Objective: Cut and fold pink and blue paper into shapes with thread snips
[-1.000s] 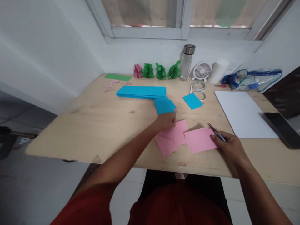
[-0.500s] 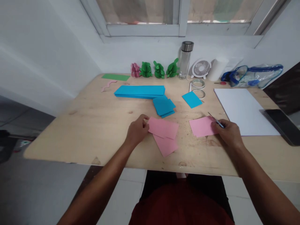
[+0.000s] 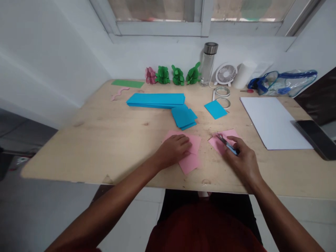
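My left hand (image 3: 173, 149) lies over overlapping pink paper pieces (image 3: 194, 144), its fingers loosely bent on top and its thumb hidden. A lower pink piece (image 3: 189, 166) sticks out towards the table's front edge. Closed around a slim pen-like tool (image 3: 229, 145) with a dark tip and pale blue body is my right hand (image 3: 244, 157); the tool's exact kind is unclear. Its tip is over another pink paper piece (image 3: 233, 133), which the hand partly covers. Small blue squares (image 3: 183, 116) lie stacked beyond my left hand, and a single blue square (image 3: 215, 109) beyond my right.
Long blue strips (image 3: 156, 99) and a green strip (image 3: 127, 83) lie farther back. Green paper figures (image 3: 177, 75), a glass bottle (image 3: 207, 66) and a small fan (image 3: 225, 73) line the wall. At the right are white sheets (image 3: 275, 122) and a phone (image 3: 317, 138).
My left hand has moved right, from the pink papers' left edge onto them. My right hand has shifted left with the tool, and the right pink paper is turned and nearer the middle.
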Available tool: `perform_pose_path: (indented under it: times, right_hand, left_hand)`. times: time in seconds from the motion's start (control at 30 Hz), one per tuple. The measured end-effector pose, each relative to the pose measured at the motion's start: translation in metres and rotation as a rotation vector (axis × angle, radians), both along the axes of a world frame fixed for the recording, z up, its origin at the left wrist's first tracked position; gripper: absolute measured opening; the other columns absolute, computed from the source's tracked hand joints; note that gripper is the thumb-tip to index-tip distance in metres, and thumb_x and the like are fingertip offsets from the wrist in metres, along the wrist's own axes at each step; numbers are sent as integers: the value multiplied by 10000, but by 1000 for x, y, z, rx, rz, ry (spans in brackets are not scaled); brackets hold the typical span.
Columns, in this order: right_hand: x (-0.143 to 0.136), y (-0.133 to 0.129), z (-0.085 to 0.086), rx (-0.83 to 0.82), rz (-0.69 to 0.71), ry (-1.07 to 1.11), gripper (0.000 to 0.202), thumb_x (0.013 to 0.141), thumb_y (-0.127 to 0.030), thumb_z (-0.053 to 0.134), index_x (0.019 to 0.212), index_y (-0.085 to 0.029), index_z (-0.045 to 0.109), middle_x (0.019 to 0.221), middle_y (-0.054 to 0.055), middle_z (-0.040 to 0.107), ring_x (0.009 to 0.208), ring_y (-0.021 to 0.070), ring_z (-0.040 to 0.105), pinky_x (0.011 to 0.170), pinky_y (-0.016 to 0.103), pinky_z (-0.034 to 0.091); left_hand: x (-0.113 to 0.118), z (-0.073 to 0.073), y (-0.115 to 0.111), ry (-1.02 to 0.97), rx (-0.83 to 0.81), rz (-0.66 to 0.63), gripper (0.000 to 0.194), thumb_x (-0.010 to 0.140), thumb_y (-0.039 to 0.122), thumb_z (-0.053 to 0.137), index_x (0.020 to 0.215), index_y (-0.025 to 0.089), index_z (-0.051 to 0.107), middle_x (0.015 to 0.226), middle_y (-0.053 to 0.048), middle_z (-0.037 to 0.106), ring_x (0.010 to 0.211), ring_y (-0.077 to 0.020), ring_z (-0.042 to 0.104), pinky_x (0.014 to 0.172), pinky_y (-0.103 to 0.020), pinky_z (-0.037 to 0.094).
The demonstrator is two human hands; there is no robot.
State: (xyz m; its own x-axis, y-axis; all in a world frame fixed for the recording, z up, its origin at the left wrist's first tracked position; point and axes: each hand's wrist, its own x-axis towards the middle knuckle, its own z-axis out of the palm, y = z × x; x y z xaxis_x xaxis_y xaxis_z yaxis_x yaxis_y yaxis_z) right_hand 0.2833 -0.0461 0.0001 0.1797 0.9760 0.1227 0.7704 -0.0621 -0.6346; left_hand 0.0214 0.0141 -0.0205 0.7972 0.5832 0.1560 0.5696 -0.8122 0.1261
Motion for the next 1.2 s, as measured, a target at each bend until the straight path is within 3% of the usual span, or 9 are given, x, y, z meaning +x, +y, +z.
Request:
perform_pose_path:
  times: [0.17, 0.23, 0.33, 0.43, 0.5, 0.73, 1.2]
  right_hand:
    - [21, 12, 8, 119, -218, -110, 548, 790, -455, 558, 1267, -186, 534, 679, 11, 603, 560, 170, 543, 542, 277, 388]
    - [21, 8, 10, 161, -231, -108, 555, 787, -447, 566, 1275, -186, 525, 651, -9, 578, 527, 154, 515, 534, 271, 387]
    - [5, -9, 8, 85, -78, -6, 436, 797, -465, 557, 1137, -197, 613, 653, -1, 596, 540, 154, 525, 525, 262, 401]
    - [-18, -26, 1, -44, 152, 120, 324, 832, -437, 532, 1012, -195, 650, 811, 47, 681, 687, 190, 609, 596, 274, 453]
    - [-29, -33, -3, -81, 198, 140, 295, 848, -419, 520, 998, -198, 644, 830, 48, 691, 688, 193, 617, 610, 284, 463]
    - [-36, -36, -10, -31, 253, -107, 262, 884, -397, 485, 997, -213, 632, 848, 51, 702, 727, 226, 650, 628, 314, 453]
    - [-42, -34, -18, 70, 229, -280, 282, 890, -387, 493, 1062, -199, 611, 950, 67, 720, 787, 236, 687, 624, 297, 466]
  left_hand:
    - [0, -5, 0, -5, 91, -29, 258, 938, 253, 375, 827, 155, 587, 918, -97, 604, 876, -194, 546, 768, -322, 432]
    - [0, -8, 1, -27, 94, -40, 290, 947, 237, 350, 813, 157, 594, 912, -95, 613, 865, -187, 552, 756, -317, 434]
    - [-2, -13, 4, -106, 71, -37, 302, 951, 210, 342, 821, 165, 610, 947, -87, 632, 903, -175, 563, 788, -313, 436]
    - [-3, -14, 5, -163, 53, -28, 295, 946, 201, 360, 807, 169, 619, 950, -82, 641, 915, -170, 566, 800, -315, 434]
    - [-2, -13, 4, -158, 60, -32, 289, 938, 201, 378, 775, 164, 613, 913, -84, 636, 885, -174, 564, 777, -317, 433]
    - [5, -5, -6, -42, 190, -28, 291, 896, 120, 365, 679, 155, 556, 773, -82, 585, 722, -179, 521, 630, -308, 389]
    - [27, -7, -19, -67, 245, 138, 215, 867, 133, 429, 695, 152, 556, 751, -87, 589, 705, -199, 520, 631, -334, 390]
